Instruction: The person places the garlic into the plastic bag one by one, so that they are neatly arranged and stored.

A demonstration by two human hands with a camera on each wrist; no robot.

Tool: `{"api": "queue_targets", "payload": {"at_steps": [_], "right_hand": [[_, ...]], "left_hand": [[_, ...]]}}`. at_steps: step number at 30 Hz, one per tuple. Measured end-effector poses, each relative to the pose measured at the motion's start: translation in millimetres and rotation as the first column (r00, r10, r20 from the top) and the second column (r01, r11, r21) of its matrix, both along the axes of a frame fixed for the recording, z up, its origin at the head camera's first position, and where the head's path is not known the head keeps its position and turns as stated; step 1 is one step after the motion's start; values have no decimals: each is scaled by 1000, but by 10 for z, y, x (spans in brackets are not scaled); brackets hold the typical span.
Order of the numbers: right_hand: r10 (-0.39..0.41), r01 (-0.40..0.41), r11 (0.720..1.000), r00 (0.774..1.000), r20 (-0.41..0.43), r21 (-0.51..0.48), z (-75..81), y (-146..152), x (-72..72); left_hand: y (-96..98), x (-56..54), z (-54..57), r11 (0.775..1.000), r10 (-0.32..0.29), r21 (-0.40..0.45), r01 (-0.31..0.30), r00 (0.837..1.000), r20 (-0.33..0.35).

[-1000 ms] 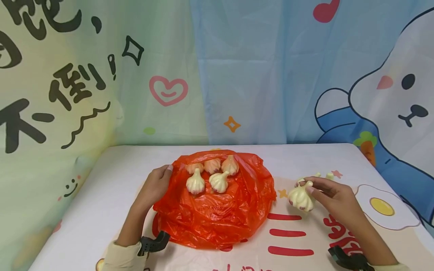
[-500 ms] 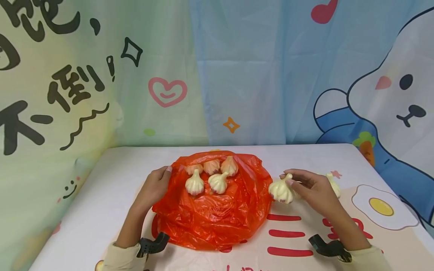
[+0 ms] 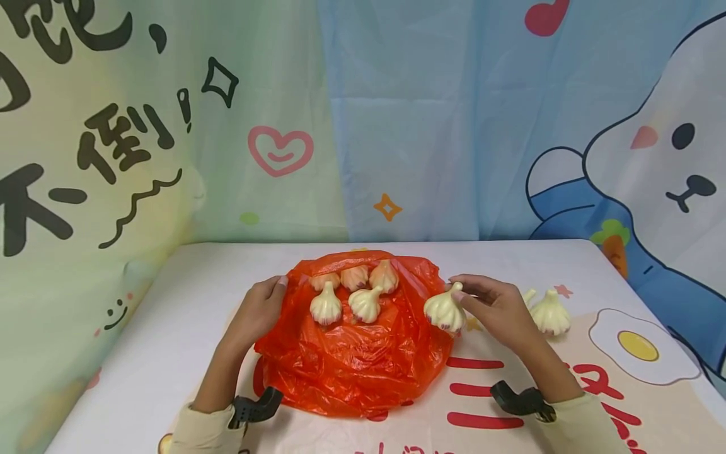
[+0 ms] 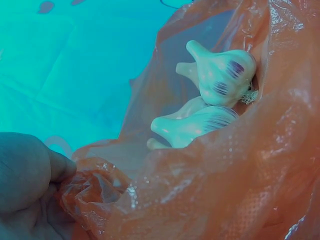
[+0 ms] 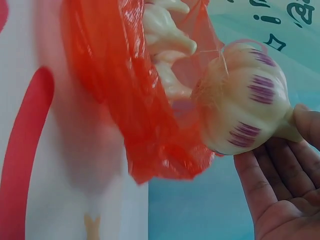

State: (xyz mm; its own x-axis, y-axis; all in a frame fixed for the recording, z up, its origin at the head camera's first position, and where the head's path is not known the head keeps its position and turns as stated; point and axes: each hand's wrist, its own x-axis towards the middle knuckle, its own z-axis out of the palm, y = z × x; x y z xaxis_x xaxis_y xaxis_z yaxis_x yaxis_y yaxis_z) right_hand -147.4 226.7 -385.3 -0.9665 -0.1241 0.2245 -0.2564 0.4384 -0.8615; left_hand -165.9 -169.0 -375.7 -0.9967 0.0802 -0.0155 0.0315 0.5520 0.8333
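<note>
A red plastic bag [image 3: 363,366] lies spread with its mouth toward the back, several garlic bulbs [image 3: 326,306] in it. My left hand [image 3: 261,312] pinches the bag's left rim between thumb and fingers; the crumpled edge shows in the left wrist view, beside two nearer bulbs [image 4: 227,75]. By its stem my right hand [image 3: 490,309] holds another garlic bulb [image 3: 445,310], which overlaps the bag's right edge in the head view. Purple streaks and a root tuft mark this held bulb [image 5: 250,100] in the right wrist view, root end toward the bag.
Behind the right hand, a garlic bulb [image 3: 550,314] stands on the table, with the stem of another [image 3: 529,295] partly hidden. A printed cloth with red strokes and a fried egg picture [image 3: 641,345] covers the table [image 3: 227,258]. A patterned curtain [image 3: 408,126] hangs behind.
My right hand has carried its garlic bulb leftward from the table's right side to the bag's right edge, uncovering the bulb behind. The left hand and bag stay put.
</note>
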Motion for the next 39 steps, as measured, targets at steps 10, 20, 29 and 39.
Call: {"api": "queue_targets", "payload": {"at_steps": [10, 20, 29, 39], "right_hand": [[31, -27, 998, 998, 58, -59, -20, -223, -141], [43, -39, 998, 997, 68, -53, -74, -366, -277], [78, -74, 995, 996, 46, -68, -82, -509, -359], [63, -61, 997, 997, 35, -47, -19, -706, -408]], "left_hand": [[-1, -4, 0, 1000, -2, 1, 2, 1000, -7], [1, -8, -1, 1000, -8, 5, 8, 1000, -6], [5, -4, -11, 1000, -7, -12, 7, 1000, -13], [26, -3, -15, 1000, -5, -11, 5, 1000, -7]]}}
